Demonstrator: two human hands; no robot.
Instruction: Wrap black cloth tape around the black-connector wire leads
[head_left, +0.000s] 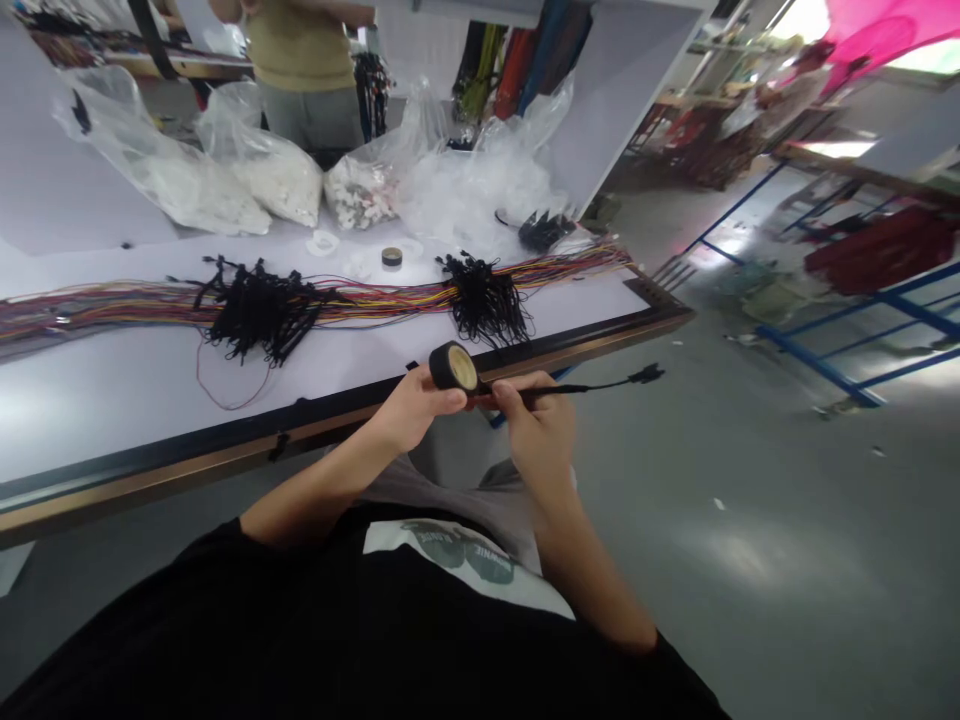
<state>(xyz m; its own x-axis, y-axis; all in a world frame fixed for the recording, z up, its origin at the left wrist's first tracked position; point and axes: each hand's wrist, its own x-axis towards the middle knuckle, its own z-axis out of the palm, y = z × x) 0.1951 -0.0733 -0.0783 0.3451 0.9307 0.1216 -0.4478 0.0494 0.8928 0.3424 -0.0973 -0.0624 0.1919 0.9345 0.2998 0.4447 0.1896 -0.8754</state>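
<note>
My left hand (pixel 415 405) is closed round a roll of black tape (pixel 444 371), whose pale core faces up and to the right. A strip of tape runs from the roll toward my right hand (pixel 541 425). Between thumb and fingers, my right hand pinches a black-wrapped cable (pixel 577 388). The cable sticks out to the right and ends in a black connector (pixel 646 374). Both hands are close together just off the bench's front edge. Whether the strip is stuck to the cable is hidden by my fingers.
On the white bench (pixel 360 365) lies a long bundle of coloured wires (pixel 390 298) with two black connector clusters, (pixel 262 310) left. Another tape roll (pixel 391 257) sits behind it. Clear plastic bags (pixel 285 180) stand at the back. A person (pixel 304 60) is opposite; blue-framed racks (pixel 825 370) stand right.
</note>
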